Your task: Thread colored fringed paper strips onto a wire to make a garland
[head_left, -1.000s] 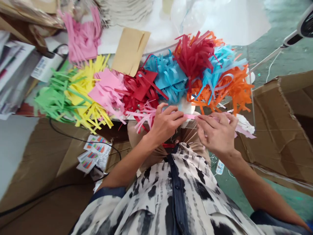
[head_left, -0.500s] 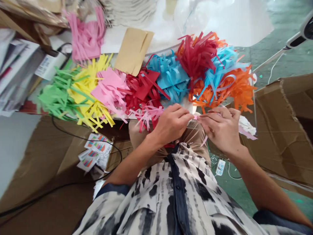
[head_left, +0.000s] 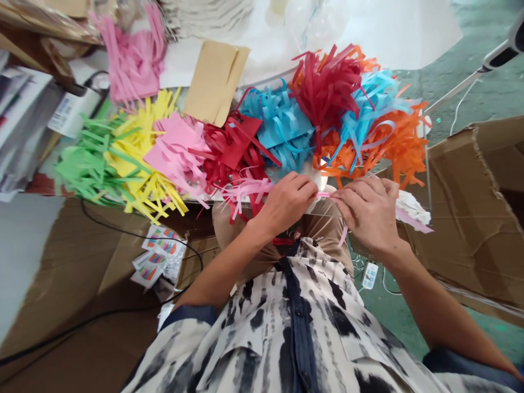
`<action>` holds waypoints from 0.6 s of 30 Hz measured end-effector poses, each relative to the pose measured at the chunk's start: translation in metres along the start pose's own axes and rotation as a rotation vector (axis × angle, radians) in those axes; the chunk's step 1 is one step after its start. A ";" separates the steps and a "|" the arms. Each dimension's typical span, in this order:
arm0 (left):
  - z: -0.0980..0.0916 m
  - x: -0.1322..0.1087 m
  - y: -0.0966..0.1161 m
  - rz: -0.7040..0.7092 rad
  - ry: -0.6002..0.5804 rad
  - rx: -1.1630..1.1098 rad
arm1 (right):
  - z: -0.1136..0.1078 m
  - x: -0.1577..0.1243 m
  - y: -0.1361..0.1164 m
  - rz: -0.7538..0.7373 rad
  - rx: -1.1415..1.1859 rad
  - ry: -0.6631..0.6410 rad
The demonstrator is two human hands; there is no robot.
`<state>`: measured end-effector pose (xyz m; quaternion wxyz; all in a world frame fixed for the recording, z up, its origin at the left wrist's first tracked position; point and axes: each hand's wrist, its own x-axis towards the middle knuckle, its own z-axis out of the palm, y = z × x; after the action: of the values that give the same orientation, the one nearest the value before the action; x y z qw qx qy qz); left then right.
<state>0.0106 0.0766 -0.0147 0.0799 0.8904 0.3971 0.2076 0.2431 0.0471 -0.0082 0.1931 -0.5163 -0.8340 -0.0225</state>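
A thin pink paper strip [head_left: 323,194] pinched taut, left hand [head_left: 284,204] and right hand [head_left: 366,210] both gripping it! Just beyond the strip, shaggy red paper fringe [head_left: 233,150] and curling sky-blue paper fringe [head_left: 278,123]; off to its right, a torn brown cardboard flap [head_left: 462,218].

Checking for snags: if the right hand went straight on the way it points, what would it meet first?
From the right hand, most likely the pink paper strip pinched against the left hand; depth is hard to judge.
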 end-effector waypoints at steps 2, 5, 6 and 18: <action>-0.004 -0.003 -0.001 -0.039 -0.002 -0.001 | -0.001 -0.001 0.001 0.052 0.013 -0.032; -0.010 -0.008 -0.006 -0.122 -0.009 0.015 | -0.005 -0.004 0.003 0.130 0.054 -0.059; -0.012 -0.009 -0.007 -0.148 -0.009 0.017 | -0.006 -0.004 0.004 0.149 0.070 -0.060; -0.019 0.003 -0.008 -0.366 -0.050 -0.060 | -0.006 0.016 -0.003 0.331 0.021 -0.160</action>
<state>-0.0017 0.0841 0.0011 0.1525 0.8053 0.5442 0.1791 0.2364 0.0580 0.0033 0.1329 -0.6445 -0.7506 0.0595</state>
